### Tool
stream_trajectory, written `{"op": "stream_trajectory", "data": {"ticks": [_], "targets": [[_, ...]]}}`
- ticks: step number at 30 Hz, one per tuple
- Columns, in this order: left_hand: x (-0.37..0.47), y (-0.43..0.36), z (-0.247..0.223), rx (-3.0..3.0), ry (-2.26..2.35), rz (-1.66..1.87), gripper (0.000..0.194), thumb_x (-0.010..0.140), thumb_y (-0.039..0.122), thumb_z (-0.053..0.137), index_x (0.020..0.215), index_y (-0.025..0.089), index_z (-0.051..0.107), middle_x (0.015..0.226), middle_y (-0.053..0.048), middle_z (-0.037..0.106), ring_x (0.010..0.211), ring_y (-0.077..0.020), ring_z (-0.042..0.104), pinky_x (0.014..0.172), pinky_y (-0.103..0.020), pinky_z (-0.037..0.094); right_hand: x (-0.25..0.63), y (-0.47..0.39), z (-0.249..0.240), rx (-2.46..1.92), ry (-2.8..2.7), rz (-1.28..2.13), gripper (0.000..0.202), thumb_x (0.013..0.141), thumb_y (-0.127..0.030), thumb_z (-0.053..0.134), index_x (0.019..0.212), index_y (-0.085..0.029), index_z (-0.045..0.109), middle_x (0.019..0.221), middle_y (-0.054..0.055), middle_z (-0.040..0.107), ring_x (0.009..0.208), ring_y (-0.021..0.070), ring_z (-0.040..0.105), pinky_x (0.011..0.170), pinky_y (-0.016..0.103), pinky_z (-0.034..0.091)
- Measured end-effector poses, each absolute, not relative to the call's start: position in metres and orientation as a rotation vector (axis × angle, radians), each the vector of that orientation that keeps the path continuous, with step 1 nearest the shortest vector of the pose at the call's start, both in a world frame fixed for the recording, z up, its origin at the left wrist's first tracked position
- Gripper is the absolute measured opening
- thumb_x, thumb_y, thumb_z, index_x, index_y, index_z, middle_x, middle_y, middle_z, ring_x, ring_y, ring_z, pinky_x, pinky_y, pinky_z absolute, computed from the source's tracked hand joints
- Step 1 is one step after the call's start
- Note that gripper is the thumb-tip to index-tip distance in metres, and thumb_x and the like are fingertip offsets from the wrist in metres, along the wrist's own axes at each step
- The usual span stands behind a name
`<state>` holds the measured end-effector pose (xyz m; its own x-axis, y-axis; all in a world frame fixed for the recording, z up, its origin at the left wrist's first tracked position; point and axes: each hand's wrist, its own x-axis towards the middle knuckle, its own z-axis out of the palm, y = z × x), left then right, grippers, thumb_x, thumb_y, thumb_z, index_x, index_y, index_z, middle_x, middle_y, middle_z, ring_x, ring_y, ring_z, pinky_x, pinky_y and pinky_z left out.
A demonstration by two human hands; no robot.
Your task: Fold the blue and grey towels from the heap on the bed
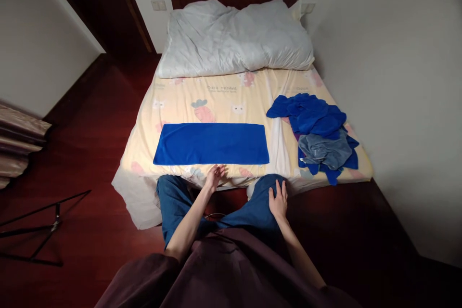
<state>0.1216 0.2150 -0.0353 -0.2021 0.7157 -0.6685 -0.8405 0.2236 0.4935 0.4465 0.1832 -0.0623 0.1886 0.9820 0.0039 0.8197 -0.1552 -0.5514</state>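
Observation:
A blue towel (211,144) lies flat and smooth on the bed, its long side parallel to the bed's near edge. My left hand (215,176) hovers just short of the towel's near edge, palm partly turned up, fingers loosely apart and holding nothing. Resting on my right knee is my right hand (278,199), its fingers spread over the trouser cloth. To the right, a crumpled heap of blue cloths (314,113) sits on the bed, with a grey-blue cloth (325,149) bunched on its near side.
The bed (224,110) has a yellow patterned sheet, with a strip of white cloth (277,147) between towel and heap. A white quilt (234,38) is piled at the headboard. Black tripod legs (54,226) stand on the floor at left, near a curtain (18,144). A wall borders the right.

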Motion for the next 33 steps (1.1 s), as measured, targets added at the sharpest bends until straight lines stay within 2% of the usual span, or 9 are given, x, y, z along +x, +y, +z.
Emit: {"op": "stream_trajectory", "data": {"ticks": [3,11,15,20,23,26,29,31,33], "targets": [[0.119,0.224,-0.036,-0.212,1.002,1.444,0.009,0.097,0.016,0.059,0.100,0.017,0.067,0.133,-0.014,0.071,0.119,-0.0231,0.072,0.112,-0.040,0.053,0.446,0.184,-0.062,-2.044,-1.682,0.512,0.075,0.101,-0.065,0.028,0.161,-0.022,0.045,0.174,0.012,0.026,0.156,0.0394,0.033,0.122,0.057,0.039],[0.121,0.232,-0.038,-0.278,0.882,1.483,0.025,0.103,0.023,0.050,0.113,0.015,0.072,0.156,-0.012,0.057,0.142,-0.0249,0.056,0.119,-0.039,0.048,0.447,0.188,-0.063,-2.089,-1.737,0.458,0.071,0.100,-0.057,0.034,0.158,-0.018,0.047,0.172,0.017,0.028,0.152,0.0423,0.037,0.119,0.061,0.040],[0.122,0.232,-0.044,-0.234,0.899,1.472,0.030,0.105,0.026,0.048,0.116,0.017,0.074,0.157,-0.011,0.055,0.145,-0.0245,0.054,0.119,-0.038,0.048,0.435,0.235,-0.046,-2.054,-1.863,0.352,0.054,0.094,-0.042,0.048,0.137,-0.014,0.067,0.156,0.022,0.050,0.143,0.0426,0.046,0.116,0.063,0.042],[0.126,0.230,-0.054,-0.221,0.942,1.489,0.028,0.106,0.030,0.049,0.112,0.019,0.075,0.158,-0.010,0.055,0.137,-0.0224,0.060,0.108,-0.034,0.055,0.362,0.359,0.001,-1.516,-2.170,0.517,0.038,0.098,-0.024,0.044,0.115,-0.019,0.077,0.123,0.014,0.075,0.119,0.0294,0.065,0.113,0.048,0.048],[0.128,0.232,-0.057,-0.308,0.981,1.532,0.019,0.103,0.028,0.057,0.108,0.020,0.073,0.141,-0.011,0.068,0.118,-0.0203,0.071,0.093,-0.030,0.060,0.287,0.434,0.026,-1.308,-2.347,0.570,0.036,0.102,-0.023,0.045,0.113,-0.022,0.079,0.120,0.010,0.077,0.118,0.0267,0.064,0.111,0.043,0.050],[0.131,0.235,-0.058,-0.420,1.042,1.561,0.011,0.097,0.029,0.070,0.093,0.018,0.069,0.096,-0.006,0.075,0.082,-0.0142,0.074,0.074,-0.024,0.058,0.212,0.492,0.037,-1.276,-2.534,0.647,0.032,0.104,-0.020,0.049,0.118,-0.021,0.078,0.125,0.010,0.076,0.124,0.0245,0.063,0.114,0.039,0.046],[0.134,0.236,-0.060,-0.415,1.092,1.591,0.035,0.086,0.037,0.084,0.075,0.019,0.056,0.056,0.008,0.049,0.049,-0.0079,0.051,0.054,-0.020,0.044,0.155,0.529,0.034,-1.388,-2.627,0.713,0.031,0.105,-0.022,0.052,0.126,-0.021,0.076,0.129,0.011,0.073,0.124,0.0234,0.063,0.112,0.034,0.046],[0.135,0.235,-0.061,-0.361,1.098,1.617,0.047,0.079,0.042,0.090,0.070,0.020,0.049,0.050,0.012,0.035,0.044,-0.0065,0.038,0.050,-0.020,0.036,0.130,0.543,0.028,-1.466,-2.659,0.739,0.032,0.106,-0.026,0.053,0.131,-0.023,0.074,0.132,0.011,0.071,0.122,0.0235,0.065,0.110,0.032,0.048],[0.135,0.234,-0.063,-0.323,1.085,1.627,0.051,0.075,0.044,0.092,0.068,0.021,0.047,0.049,0.012,0.033,0.044,-0.0062,0.035,0.051,-0.020,0.035,0.116,0.551,0.019,-1.538,-2.696,0.739,0.034,0.106,-0.031,0.054,0.134,-0.024,0.072,0.136,0.013,0.068,0.119,0.0248,0.067,0.107,0.033,0.049]]}}
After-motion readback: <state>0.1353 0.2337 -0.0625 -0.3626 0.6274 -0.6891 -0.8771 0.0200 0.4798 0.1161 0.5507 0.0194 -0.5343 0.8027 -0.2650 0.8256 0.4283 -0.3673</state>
